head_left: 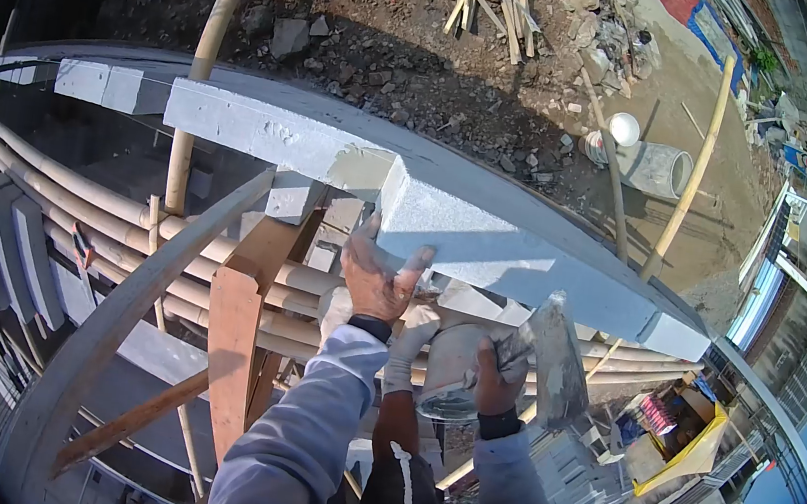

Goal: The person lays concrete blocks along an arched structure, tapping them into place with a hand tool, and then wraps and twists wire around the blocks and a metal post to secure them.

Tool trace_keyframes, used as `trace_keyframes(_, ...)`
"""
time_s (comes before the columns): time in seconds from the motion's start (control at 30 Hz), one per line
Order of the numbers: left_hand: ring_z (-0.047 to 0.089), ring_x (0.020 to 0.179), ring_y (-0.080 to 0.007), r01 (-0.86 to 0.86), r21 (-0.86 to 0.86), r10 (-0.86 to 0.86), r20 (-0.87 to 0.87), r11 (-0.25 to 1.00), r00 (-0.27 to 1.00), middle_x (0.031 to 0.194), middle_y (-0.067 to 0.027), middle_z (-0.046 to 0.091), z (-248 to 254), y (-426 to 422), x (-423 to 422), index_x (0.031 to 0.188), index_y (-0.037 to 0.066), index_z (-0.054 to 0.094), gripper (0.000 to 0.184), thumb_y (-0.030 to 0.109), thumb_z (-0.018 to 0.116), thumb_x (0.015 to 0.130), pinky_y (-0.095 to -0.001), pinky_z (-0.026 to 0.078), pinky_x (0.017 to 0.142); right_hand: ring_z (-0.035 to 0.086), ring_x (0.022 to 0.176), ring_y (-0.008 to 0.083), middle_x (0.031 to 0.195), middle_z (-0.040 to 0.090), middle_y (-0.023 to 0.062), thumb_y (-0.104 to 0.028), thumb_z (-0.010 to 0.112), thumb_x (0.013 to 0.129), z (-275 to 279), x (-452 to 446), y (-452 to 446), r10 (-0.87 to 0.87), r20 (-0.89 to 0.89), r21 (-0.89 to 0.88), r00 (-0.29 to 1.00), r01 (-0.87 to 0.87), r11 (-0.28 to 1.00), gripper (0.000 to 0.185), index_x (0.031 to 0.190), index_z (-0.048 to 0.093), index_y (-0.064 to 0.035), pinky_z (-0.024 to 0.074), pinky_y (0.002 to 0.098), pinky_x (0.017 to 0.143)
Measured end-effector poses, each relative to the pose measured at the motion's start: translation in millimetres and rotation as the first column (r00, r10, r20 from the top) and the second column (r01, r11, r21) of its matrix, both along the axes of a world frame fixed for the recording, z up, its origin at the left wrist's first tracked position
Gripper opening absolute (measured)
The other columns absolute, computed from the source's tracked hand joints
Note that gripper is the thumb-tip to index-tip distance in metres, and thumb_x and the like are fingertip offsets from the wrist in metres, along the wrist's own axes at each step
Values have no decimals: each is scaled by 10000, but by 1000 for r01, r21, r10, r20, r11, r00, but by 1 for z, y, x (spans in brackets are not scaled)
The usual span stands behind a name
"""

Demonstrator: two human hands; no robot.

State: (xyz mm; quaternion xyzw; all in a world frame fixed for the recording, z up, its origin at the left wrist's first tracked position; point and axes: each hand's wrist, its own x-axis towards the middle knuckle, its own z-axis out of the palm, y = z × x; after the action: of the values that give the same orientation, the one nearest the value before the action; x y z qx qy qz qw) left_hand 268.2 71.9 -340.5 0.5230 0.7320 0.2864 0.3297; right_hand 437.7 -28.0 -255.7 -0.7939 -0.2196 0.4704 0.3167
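My left hand (381,274) presses against the near face of a pale grey lightweight concrete block (486,237) at its left end. The fingers are spread, with the thumb on the block's face. This block juts out from the neighbouring block (268,125), and a patch of darker mortar (361,168) shows beside the joint. Closed around its handle, my right hand (499,380) holds a trowel (556,361), its wide blade smeared with mortar and tilted upward below the wall. A mortar-stained bucket (453,364) stands just left of that hand.
Bamboo poles (117,202) run along the wall beneath my white-covered feet (404,348). A wooden plank frame (230,352) and a thick pole (110,347) rise at left. Pliers-like orange-handled tool (82,248) lies further left. Beyond the wall is rubble ground with a drum (657,169).
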Motion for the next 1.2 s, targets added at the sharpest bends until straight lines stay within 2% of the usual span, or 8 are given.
trace_keyframes(0.07, 495, 993, -375, 0, -28, 0, 23, 1000, 1000, 1083, -226, 514, 2, 1, 1, 1166, -93, 443, 778, 442, 751, 693, -466, 358, 912, 485, 582, 55, 646, 531, -19, -139, 645, 826, -17, 0, 9, 37, -207, -330, 978, -106, 938, 132, 846, 575, -30, 398, 236, 526)
trace_keyframes(0.43, 514, 962, -357, -74, -14, 75, 99, 997, 992, 1033, -226, 532, 2, 6, 2, 1107, -104, 498, 757, 463, 760, 678, -429, 403, 863, 507, 628, 61, 694, 551, -5, -104, 608, 837, 10, -4, 10, 74, 42, 88, 996, -78, 993, 75, 827, 590, -32, 409, 238, 558)
trace_keyframes(0.57, 515, 954, -343, -24, -39, 25, 25, 999, 999, 1008, -213, 527, 2, 6, -1, 1102, -82, 510, 748, 500, 739, 691, -431, 396, 872, 517, 574, 87, 631, 549, -5, -137, 627, 806, -6, 7, 9, -62, -214, -287, 975, -2, 958, 141, 848, 595, -6, 429, 268, 535)
trace_keyframes(0.9, 563, 841, -288, 3, -45, -3, 6, 999, 1000, 914, -208, 574, -12, 5, -9, 984, -75, 440, 614, 412, 733, 751, -365, 453, 780, 584, 543, 226, 608, 574, 123, -247, 627, 807, -4, 22, -35, 84, 69, -25, 994, -82, 996, 244, 836, 565, -12, 458, 335, 548)
trace_keyframes(0.93, 554, 927, -304, 5, -132, -1, 30, 991, 1000, 1000, -234, 561, -9, 4, -10, 1056, -89, 443, 646, 410, 726, 760, -378, 433, 843, 586, 545, 239, 605, 570, 125, -253, 628, 806, 1, 25, -39, 62, 70, -39, 996, -59, 997, 248, 837, 565, -15, 458, 342, 548)
trace_keyframes(1.07, 450, 1161, -366, 143, 157, -111, -198, 977, 974, 1266, -273, 442, 3, 7, -8, 1302, -33, 381, 714, 390, 671, 804, -436, 325, 991, 606, 579, 279, 618, 571, 138, -272, 631, 810, 25, 41, -55, -5, 161, -68, 987, 17, 998, 261, 832, 563, -21, 460, 364, 557)
trace_keyframes(1.17, 298, 1322, -369, 447, -17, -387, -530, 894, 754, 1406, -225, 338, 47, 11, 26, 1385, 57, 340, 741, 454, 611, 820, -520, 168, 1082, 617, 602, 290, 637, 584, 143, -264, 639, 811, 17, 62, -98, -37, 175, -105, 984, 56, 993, 256, 837, 567, -20, 466, 365, 567)
trace_keyframes(1.2, 176, 1388, -330, 555, -78, -524, -458, 828, 718, 1486, -149, 246, 49, 3, 39, 1418, 148, 323, 659, 403, 563, 860, -551, 61, 1099, 615, 603, 296, 639, 583, 146, -260, 641, 809, 17, 66, -105, -62, 177, -115, 982, 83, 990, 252, 837, 566, -21, 466, 366, 567)
